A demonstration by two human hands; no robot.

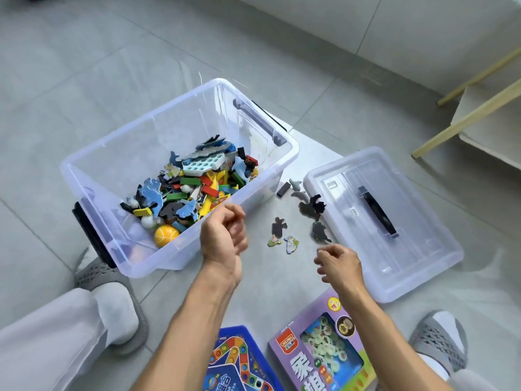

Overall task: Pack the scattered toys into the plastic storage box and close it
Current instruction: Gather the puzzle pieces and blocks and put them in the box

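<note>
The clear plastic storage box [93, 165] stands open on the floor, holding a heap of colourful toys [194, 187] and a yellow ball [166, 235]. Its clear lid [417, 249], with a black handle, lies flat to the right. Several flat animal puzzle pieces [310, 210] lie scattered on the tiles between box and lid. My left hand [224, 234] hovers by the box's near right corner, fingers loosely curled, with nothing visible in it. My right hand [338, 263] reaches toward a dark piece [320, 232] at the lid's edge, fingers apart and empty.
A purple game box [324, 348] and a blue board game [239, 362] lie on the floor near my feet. My grey slippers [107, 283] flank the work area. A light wooden furniture frame [479, 108] stands at the upper right.
</note>
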